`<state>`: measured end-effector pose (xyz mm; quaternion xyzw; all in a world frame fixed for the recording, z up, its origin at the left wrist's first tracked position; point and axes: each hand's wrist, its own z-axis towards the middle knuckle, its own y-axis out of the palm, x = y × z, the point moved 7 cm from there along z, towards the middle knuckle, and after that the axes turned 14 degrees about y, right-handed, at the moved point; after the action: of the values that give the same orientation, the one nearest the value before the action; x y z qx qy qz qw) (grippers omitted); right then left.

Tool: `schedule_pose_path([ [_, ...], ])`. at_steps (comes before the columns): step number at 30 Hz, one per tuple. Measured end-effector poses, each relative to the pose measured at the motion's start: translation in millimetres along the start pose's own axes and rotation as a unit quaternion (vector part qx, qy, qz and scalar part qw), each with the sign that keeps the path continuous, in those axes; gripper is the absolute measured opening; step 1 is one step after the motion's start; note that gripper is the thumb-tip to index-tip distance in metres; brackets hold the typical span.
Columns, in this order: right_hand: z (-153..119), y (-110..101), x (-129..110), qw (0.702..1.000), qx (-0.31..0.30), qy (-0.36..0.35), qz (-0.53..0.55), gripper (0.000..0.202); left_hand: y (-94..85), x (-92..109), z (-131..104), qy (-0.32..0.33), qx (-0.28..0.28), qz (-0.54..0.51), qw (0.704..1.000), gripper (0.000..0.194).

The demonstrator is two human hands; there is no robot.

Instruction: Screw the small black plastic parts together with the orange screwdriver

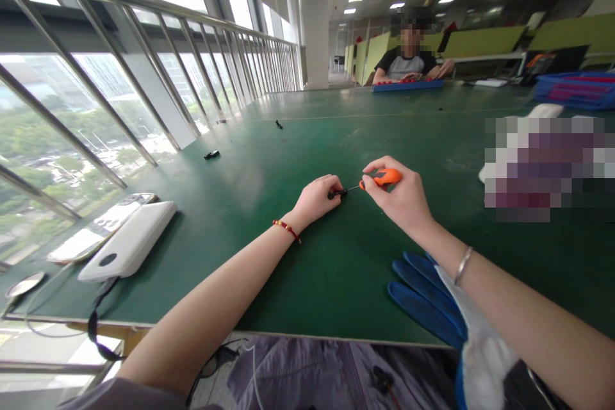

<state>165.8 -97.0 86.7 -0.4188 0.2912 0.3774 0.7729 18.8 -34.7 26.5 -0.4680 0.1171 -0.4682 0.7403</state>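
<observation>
Near the middle of the green table, my left hand point(318, 197) is closed on a small black part point(337, 193), resting low over the tabletop. Its exact kind is too small to make out. My right hand point(401, 195) grips a screwdriver point(390, 176) by its orange and black handle, fingers wrapped around it. The thin metal shaft points left, and its tip meets the right end of the black part. Below my right forearm lies a blue and white work glove point(427, 295), partly hidden by the arm.
On the left sit a white power bank point(129, 243) with a cable and a phone point(103, 227), beside a metal railing point(158, 19). Small black pieces point(211, 155) lie farther up the table point(269, 173). Across it, a person point(408, 57) sits behind a blue tray point(408, 85). A blue basket point(571, 91) stands far right.
</observation>
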Motion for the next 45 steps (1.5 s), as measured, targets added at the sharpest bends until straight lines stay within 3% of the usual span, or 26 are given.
schedule_pose_path([
  [7, 0.8, 6.7, 4.7, 0.999, -0.037, 0.017, -0.025, 0.015, 0.3, -0.3, 0.3, -0.008, -0.007, 0.006, 1.000, 0.011],
  [34, 1.0, 6.6, 4.4, 0.999, -0.034, 0.026, -0.024, 0.010, 0.8, -0.1, 0.2, -0.003, -0.003, 0.004, 1.000, 0.011],
  [40, 2.6, -0.5, 5.9, 1.000, 0.009, 0.028, 0.008, 0.033, 0.1, 0.9, 0.1, 0.005, -0.001, 0.004, 1.000, 0.011],
  [45, 2.5, 1.5, 8.0, 0.999, -0.005, 0.043, -0.022, 0.013, -0.7, 1.7, 0.1, 0.003, -0.001, 0.012, 1.000, 0.011],
])
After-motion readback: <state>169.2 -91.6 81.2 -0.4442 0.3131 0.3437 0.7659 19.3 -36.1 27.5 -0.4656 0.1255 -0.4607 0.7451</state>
